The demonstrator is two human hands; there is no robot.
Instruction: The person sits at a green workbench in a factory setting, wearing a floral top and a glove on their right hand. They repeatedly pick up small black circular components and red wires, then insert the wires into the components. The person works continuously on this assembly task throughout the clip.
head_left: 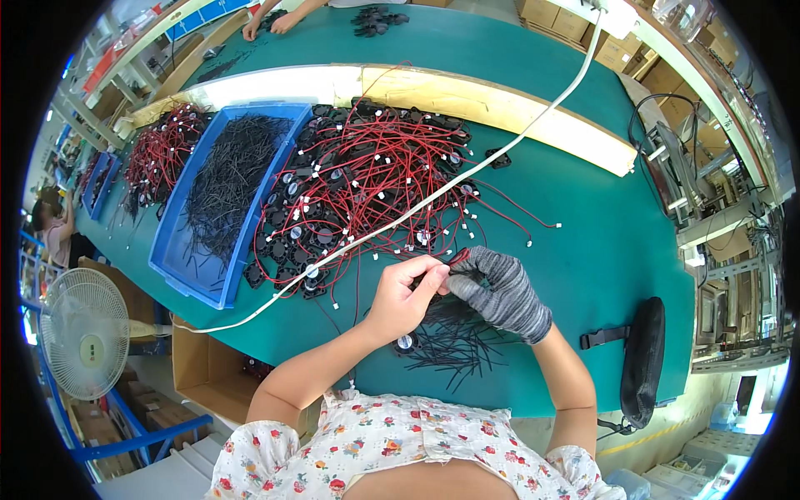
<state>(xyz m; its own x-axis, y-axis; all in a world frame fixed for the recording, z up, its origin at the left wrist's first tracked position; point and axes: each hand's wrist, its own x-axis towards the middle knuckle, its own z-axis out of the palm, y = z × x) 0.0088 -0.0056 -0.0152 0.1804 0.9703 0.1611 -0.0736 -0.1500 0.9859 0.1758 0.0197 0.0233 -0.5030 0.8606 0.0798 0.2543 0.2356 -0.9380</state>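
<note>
Above the near edge of the table, my two hands meet with fingertips closed in a pinch. My bare left hand (402, 298) and my right hand (504, 292), in a grey knitted glove, pinch a thin red wire (458, 257) where they meet; its ends are hidden by the fingers. Just beneath them lies a loose heap of short black tubes (458, 346). A small black fan (406, 342) with a round pale label rests beside that heap, under my left wrist. Beyond my hands spreads a big pile of small black fans with red wires (367, 175) and white connectors.
A blue tray (187, 287) of thin black tubes stands left of the pile, with more red-wired parts (162, 154) beyond it. A white cable (467, 177) crosses above the table. A pale barrier (500, 108) runs behind. A black pouch (643, 362) lies at right. Another person's hands (271, 25) work at the far side.
</note>
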